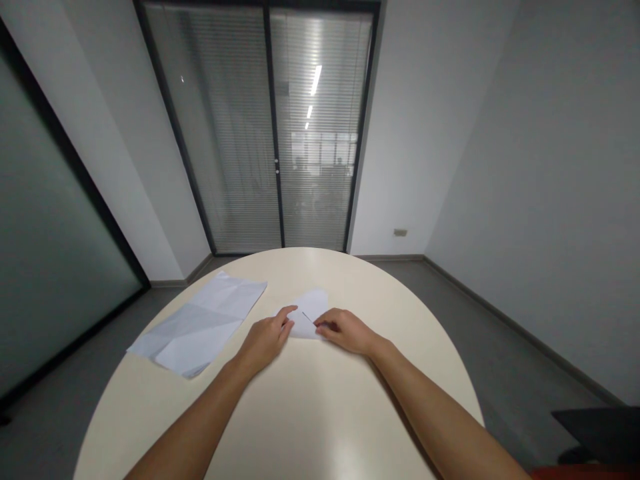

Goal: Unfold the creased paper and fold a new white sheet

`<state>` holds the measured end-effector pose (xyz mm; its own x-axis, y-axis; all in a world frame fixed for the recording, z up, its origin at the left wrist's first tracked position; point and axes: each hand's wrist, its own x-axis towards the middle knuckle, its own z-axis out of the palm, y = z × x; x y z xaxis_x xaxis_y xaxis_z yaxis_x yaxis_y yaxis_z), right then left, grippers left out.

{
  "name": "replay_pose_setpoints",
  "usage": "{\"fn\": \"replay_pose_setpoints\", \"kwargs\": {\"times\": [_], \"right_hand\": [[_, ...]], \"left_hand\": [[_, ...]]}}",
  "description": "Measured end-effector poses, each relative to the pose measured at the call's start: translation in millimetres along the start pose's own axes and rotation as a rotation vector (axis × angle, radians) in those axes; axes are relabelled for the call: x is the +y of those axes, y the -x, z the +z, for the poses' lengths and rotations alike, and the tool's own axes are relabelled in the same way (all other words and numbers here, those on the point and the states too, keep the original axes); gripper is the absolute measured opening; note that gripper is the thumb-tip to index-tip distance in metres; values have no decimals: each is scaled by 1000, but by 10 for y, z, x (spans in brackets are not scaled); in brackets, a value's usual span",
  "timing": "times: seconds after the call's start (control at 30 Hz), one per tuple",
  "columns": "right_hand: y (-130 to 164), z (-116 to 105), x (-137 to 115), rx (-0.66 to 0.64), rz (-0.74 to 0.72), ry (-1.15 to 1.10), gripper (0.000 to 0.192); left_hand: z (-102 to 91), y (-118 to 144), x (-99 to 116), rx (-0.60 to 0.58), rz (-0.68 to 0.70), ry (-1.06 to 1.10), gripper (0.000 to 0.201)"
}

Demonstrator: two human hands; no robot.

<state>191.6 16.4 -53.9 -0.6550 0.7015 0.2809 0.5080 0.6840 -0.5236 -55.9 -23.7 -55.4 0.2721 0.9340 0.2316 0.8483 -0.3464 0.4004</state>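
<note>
Both hands rest on a small folded paper near the middle of the round table. The left hand lies flat with its fingers stretched forward, the fingertips pressing the paper's near left edge; it clasps nothing and only holds the sheet down. The right hand is curled over the paper's near right corner, fingertips bent onto it. Whether it pinches a flap or just presses there cannot be told, since the fingers hide the edge.

The folded paper itself is white, lies flat on the tabletop between and just beyond the two hands, and shows a dark crease line running diagonally toward the right hand. By the look of it, the step in hand is the pressing or sharpening of a fold: one hand steadies while the other works along the crease. A further fold would seem to call for keeping the layers lined up under the left fingertips, so the sheet does not slide on the smooth tabletop.

To the left, well apart from the hands, a larger sheet lies open and flat near the table's edge, marked with old creases.

No box, tray or other container shows on the table, so nothing is held in one. Beyond the table stands a glass door with blinds.
</note>
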Motion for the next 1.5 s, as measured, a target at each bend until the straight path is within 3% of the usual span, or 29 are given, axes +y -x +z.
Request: {"fn": "replay_pose_setpoints", "kwargs": {"times": [0.27, 0.43, 0.67, 0.8, 0.97, 1.2, 1.5], "right_hand": [[-3, 42, 18, 5, 40, -39, 37], [-11, 64, 35, 8, 37, -19, 47], [-13, 94, 45, 25, -87, 98, 40], [-9, 76, 35, -5, -85, 156, 47], [-16, -6, -36, -29, -109, 172, 35], [4, 26, -41, -27, -118, 139, 49], [-1, 20, -12, -41, -114, 175, 46]], "left_hand": [[96, -10, -43, 75, -95, -9, 44], [121, -2, 11, 180, -32, -43, 43], [141, 27, 225, 20, 53, -135, 29], [196, 55, 273, 35, 19, -216, 36], [249, 72, 230, 31, 6, -207, 43], [241, 78, 112, -36, -9, -181, 55], [215, 41, 59, 52, -99, -280, 48]]}}
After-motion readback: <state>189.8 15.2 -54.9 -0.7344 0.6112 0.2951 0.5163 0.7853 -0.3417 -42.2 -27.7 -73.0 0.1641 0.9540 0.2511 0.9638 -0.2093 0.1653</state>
